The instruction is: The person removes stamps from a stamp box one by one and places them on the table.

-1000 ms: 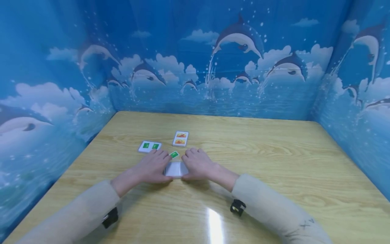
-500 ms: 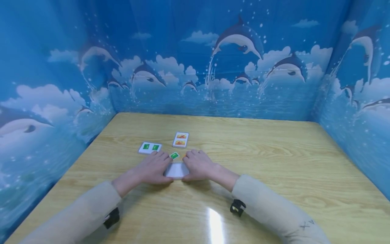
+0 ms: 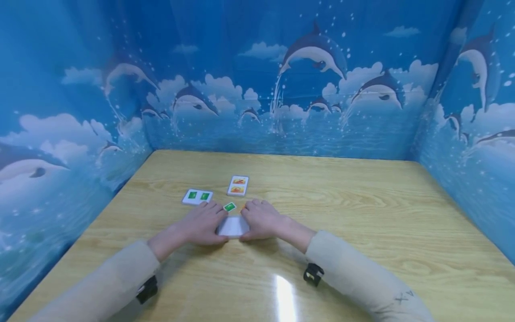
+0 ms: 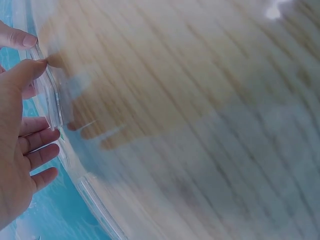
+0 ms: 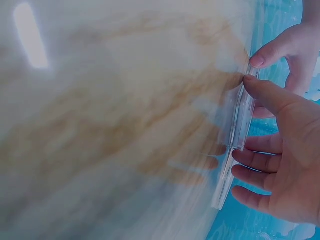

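Note:
Both hands hold a flat, clear-edged plastic case [image 3: 234, 226] with a whitish top, low at the table. My left hand [image 3: 206, 223] grips its left side, with the thumb at the near edge and fingers at the far side. On the right side, my right hand [image 3: 262, 219] grips it the same way. The wrist views show the transparent edge [image 4: 54, 95] between thumbs and fingers, and the thumbs close together. Just beyond the case lies a small green picture card [image 3: 230, 206]. Beside the right fingertips, an orange piece [image 3: 243, 207] is mostly hidden.
Behind the left hand lies a white-framed plate with two green pictures [image 3: 197, 197]. Farther back is a similar plate with two orange pictures [image 3: 238, 185]. The wood-grain table [image 3: 342, 214] is enclosed at the back and sides by blue dolphin-print curtains [image 3: 257, 89].
Both hands keep their hold on the case and barely move. A seam seen across its top one second ago is no longer visible. The head view has shifted slightly.

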Motion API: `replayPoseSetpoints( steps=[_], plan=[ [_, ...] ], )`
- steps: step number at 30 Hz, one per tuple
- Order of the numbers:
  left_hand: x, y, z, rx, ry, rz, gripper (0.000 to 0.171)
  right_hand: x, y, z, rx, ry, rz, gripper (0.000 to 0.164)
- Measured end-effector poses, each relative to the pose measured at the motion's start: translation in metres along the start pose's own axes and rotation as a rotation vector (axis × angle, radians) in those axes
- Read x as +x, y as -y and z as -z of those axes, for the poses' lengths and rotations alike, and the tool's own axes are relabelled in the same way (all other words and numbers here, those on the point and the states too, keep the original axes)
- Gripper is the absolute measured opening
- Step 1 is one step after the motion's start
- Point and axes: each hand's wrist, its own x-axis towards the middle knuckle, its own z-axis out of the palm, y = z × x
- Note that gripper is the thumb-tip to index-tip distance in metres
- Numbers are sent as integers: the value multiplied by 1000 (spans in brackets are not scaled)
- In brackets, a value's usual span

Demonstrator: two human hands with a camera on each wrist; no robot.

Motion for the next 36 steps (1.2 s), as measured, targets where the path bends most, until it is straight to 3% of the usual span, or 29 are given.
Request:
replayPoseSetpoints(
  steps=[15,24,36],
  plan=[
    [1,0,-1,-3,24,3,59,0,0,0,18,8,26,63],
    [5,0,-1,1,68,53,58,0,-2,3,-6,9,49,64],
    [4,1,2,-1,59,28,59,-1,-3,4,-6,57,40,69]
  ],
)
